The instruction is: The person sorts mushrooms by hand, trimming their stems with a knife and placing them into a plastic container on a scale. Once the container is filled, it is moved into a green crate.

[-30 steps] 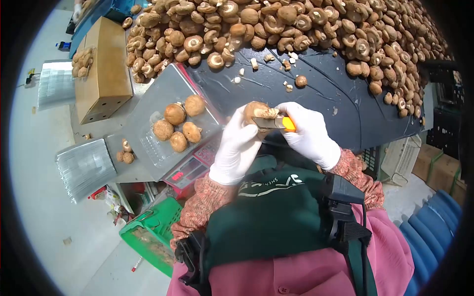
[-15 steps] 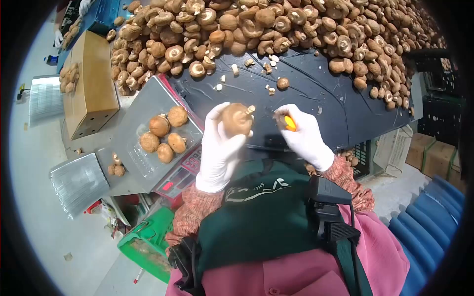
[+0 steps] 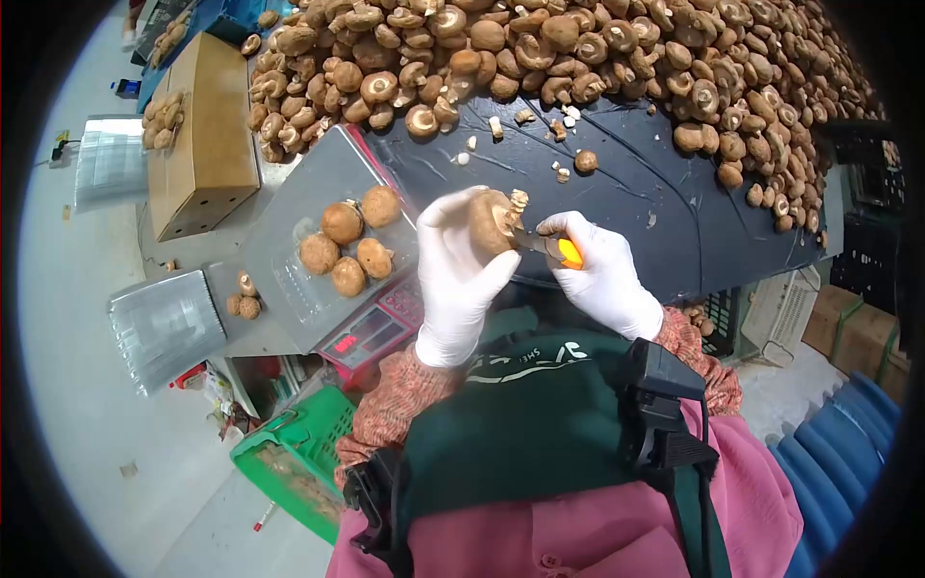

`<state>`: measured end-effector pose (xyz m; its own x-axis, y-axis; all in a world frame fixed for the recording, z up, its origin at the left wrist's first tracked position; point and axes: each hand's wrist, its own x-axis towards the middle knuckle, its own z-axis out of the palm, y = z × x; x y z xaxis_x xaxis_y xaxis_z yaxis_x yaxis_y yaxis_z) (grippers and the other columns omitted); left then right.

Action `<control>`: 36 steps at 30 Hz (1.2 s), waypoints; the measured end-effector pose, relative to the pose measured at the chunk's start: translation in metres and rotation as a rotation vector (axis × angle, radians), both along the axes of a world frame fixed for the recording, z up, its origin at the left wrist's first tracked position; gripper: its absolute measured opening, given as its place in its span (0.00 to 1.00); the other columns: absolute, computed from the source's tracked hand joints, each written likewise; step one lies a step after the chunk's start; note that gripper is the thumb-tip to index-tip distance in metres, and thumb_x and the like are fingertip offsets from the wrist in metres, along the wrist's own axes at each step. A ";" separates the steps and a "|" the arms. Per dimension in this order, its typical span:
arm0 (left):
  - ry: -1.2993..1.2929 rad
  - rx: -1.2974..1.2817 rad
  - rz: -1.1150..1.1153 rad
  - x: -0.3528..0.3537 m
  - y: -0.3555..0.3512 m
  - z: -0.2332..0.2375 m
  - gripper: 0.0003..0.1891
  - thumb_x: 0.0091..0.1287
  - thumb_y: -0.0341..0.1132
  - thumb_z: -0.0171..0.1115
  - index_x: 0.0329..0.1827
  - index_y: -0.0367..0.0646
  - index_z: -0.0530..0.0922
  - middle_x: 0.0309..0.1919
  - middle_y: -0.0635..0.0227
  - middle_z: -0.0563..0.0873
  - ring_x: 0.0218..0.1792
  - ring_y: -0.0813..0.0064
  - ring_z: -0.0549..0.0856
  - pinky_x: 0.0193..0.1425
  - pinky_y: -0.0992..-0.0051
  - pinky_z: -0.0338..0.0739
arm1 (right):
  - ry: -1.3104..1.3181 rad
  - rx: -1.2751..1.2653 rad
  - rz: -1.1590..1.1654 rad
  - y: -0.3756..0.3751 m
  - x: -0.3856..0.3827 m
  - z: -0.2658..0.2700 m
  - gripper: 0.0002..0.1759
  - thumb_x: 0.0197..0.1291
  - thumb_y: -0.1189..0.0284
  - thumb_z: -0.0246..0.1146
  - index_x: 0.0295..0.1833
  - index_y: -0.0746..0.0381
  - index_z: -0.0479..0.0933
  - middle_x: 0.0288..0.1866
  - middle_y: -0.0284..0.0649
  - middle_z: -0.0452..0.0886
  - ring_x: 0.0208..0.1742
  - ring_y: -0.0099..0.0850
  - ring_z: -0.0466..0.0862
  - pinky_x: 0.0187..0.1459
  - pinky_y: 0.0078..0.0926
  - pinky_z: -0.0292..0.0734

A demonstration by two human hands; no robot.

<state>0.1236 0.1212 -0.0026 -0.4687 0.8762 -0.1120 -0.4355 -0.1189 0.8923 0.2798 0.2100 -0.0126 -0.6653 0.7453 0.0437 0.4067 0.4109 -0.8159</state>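
My left hand (image 3: 457, 279), in a white glove, is closed around a large brown mushroom (image 3: 489, 223) whose stem points up and to the right. In my gloved right hand (image 3: 607, 275) is a knife (image 3: 568, 253) with a yellow handle. Its blade touches the mushroom at the base of the stem, and the stem looks partly cut. To the left, several mushrooms (image 3: 348, 276) lie in a clear tray on the scale (image 3: 279, 241), which has a red display. Stem pieces (image 3: 496, 128) and one small mushroom (image 3: 585, 161) lie on the black tabletop (image 3: 641, 226).
A big heap of mushrooms (image 3: 578, 48) covers the far side of the table. On the left are a cardboard box (image 3: 207, 135), stacked plastic trays (image 3: 166, 326) and a few loose mushrooms (image 3: 247, 299). A green basket (image 3: 289, 462) stands below, and crates (image 3: 782, 313) are at the right.
My right hand has brought the knife left to the mushroom, and the blade now meets its stem. The whole view has shifted slightly, moving the surroundings to the right.
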 end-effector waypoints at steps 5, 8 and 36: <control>0.038 -0.034 -0.045 0.001 0.000 0.005 0.39 0.57 0.17 0.69 0.73 0.41 0.63 0.67 0.61 0.71 0.68 0.68 0.73 0.75 0.64 0.67 | -0.008 0.000 0.000 0.002 -0.001 0.001 0.14 0.58 0.72 0.66 0.50 0.55 0.77 0.38 0.43 0.86 0.39 0.46 0.87 0.40 0.39 0.83; 0.115 0.014 -0.040 0.003 -0.001 -0.001 0.39 0.56 0.15 0.69 0.71 0.42 0.63 0.67 0.62 0.70 0.68 0.68 0.73 0.75 0.64 0.67 | -0.025 0.036 0.018 0.004 0.001 -0.001 0.14 0.58 0.73 0.66 0.50 0.54 0.76 0.37 0.42 0.86 0.38 0.47 0.87 0.39 0.40 0.83; 0.170 0.031 -0.020 0.004 -0.008 0.001 0.40 0.54 0.16 0.73 0.70 0.39 0.63 0.66 0.59 0.71 0.68 0.67 0.74 0.75 0.64 0.68 | -0.118 -0.015 -0.135 0.013 0.033 -0.018 0.12 0.61 0.72 0.66 0.50 0.57 0.76 0.37 0.49 0.85 0.39 0.50 0.87 0.38 0.40 0.81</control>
<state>0.1275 0.1129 -0.0014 -0.4609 0.8874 -0.0050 -0.2812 -0.1406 0.9493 0.3132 0.2226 -0.0304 -0.5588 0.8283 -0.0411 0.5510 0.3339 -0.7648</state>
